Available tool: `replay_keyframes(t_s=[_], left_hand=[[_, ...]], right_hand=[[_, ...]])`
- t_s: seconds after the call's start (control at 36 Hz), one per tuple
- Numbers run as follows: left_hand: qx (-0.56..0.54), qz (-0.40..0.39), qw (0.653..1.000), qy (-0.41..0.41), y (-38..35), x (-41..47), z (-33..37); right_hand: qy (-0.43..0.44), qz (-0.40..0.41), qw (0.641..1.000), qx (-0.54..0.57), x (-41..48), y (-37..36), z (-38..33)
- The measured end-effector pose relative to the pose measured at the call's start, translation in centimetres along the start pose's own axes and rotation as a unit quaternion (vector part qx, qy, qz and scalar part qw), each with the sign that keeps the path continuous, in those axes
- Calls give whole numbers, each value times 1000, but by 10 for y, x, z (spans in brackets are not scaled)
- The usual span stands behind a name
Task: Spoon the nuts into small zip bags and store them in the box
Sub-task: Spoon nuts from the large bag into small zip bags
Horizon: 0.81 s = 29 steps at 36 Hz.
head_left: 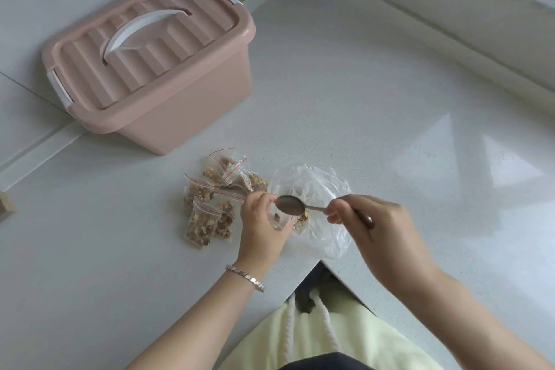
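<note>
The pink box (186,117) stood at the back left of the worktop (360,105), its ribbed lid (144,48) shut, the white handle (141,24) folded flat and 2 white latches (60,88) at the ends, so its inside was hidden. In front of it, well apart, lay a loose heap of filled bags (207,204): small, clear, each with a red zip line and packed with pale brown nut pieces. Just right of the heap a big bag (318,180) of thin crumpled plastic lay open, holding only a small clump of nuts (301,219) near its front edge.

The left hand (261,219) gripped 1 small bag (277,221) upright between heap and big bag, fingers curled round it; it looked nearly empty (a dark piece or 2 showed through the plastic). The right hand (369,219) pinched the handle of a spoon (289,205), fingers clamped on it, the dark bowl right over the small bag's mouth. A silver bracelet (244,278) sat on the left wrist.
</note>
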State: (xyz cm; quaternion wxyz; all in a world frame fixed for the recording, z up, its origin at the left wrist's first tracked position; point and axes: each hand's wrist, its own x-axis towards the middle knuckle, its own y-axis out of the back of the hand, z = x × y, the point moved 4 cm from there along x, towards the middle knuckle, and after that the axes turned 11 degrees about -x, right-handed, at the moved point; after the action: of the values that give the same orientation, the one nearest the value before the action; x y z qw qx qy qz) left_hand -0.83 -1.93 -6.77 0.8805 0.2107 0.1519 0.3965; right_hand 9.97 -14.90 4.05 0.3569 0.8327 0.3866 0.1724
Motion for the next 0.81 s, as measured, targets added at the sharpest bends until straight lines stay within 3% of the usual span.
replay_keyframes(t_s=[0.06,0.19,0.33,0.58,0.81], left_hand=[[-5,-3,1000,7,1,0,-1],[-1,-21,999,38,-2,-1,-9],[-9,-65,995,75,-12,-2,-7],[18,-80,987,137,-24,7,-13],[-32,-79,976,202,-21,12,-20]], right_hand=[[-24,25,999,26,-1,8,5],[-175,62,978,92,-6,16,37],[-253,43,961,104,-14,-6,64],[-277,22,956,92,-19,-34,74],[-261,-12,954,148,-15,-50,85]])
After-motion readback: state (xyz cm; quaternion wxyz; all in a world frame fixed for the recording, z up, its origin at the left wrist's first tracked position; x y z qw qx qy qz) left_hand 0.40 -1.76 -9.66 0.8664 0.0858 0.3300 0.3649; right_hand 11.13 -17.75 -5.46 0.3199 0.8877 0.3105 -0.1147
